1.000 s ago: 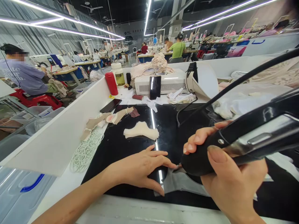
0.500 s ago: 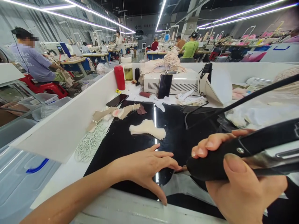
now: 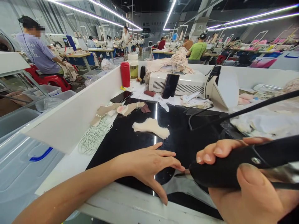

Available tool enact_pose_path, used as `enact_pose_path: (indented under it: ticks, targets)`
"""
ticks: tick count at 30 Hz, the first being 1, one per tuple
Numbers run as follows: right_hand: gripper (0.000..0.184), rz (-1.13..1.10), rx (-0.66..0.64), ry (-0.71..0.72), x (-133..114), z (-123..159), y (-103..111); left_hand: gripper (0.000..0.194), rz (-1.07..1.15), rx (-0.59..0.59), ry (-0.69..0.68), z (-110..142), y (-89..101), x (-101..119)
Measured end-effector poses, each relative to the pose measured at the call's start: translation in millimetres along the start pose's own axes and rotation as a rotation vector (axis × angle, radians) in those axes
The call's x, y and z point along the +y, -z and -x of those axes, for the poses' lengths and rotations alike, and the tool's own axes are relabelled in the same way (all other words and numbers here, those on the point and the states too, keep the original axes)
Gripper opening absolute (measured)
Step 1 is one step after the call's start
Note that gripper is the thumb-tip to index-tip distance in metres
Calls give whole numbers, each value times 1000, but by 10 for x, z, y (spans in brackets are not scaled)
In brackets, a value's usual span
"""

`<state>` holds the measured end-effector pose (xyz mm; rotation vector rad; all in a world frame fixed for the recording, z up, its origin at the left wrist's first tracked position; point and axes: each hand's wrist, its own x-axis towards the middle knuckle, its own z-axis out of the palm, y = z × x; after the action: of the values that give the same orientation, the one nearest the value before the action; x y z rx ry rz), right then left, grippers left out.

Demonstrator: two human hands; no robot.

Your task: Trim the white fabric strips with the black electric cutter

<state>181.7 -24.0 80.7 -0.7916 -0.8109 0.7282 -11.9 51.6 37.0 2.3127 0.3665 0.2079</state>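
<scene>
My left hand (image 3: 151, 163) reaches over the glossy black board (image 3: 121, 141) with its fingers spread. Its index fingertip is close to the narrow tip of a black corded hand tool (image 3: 224, 169); whether they touch I cannot tell. Wrapped around that tool's body is my right hand (image 3: 254, 193), thumb on the near side. The tool has a screw and a metal part along its side, and its exact kind is unclear. Beneath the tip lies a greyish flat shape (image 3: 187, 186), partly hidden. Beyond my left hand rests a stack of cream fabric pieces (image 3: 151, 127).
Pale green elastic loops (image 3: 94, 137) and beige scraps (image 3: 105, 109) lie at the left. A phone (image 3: 121, 96), a red bottle (image 3: 125, 74) and a white vented machine (image 3: 189, 83) stand behind. A black cable (image 3: 263, 104) crosses the right. Co-workers sit farther off.
The view has shifted slightly, so the surroundings appear farther right. My right hand and the black tool sit slightly farther right and lower in view; my left hand holds nearly the same pose.
</scene>
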Motion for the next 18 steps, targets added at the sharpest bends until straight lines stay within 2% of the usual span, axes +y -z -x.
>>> enact_pose_path:
  ticks: [4, 8, 13, 18]
  targets:
    - [54, 3, -43, 2, -12, 52, -5, 83, -7, 2, 7, -1, 2, 2]
    - [50, 25, -33, -6, -47, 66, -29, 83, 18, 15, 1, -21, 5, 2]
    - [53, 11, -115, -51, -109, 96, -20, 82, -9, 25, -18, -39, 11, 11]
    - [51, -25, -113, -62, -83, 174, -18, 79, -13, 58, -64, -36, -10, 8]
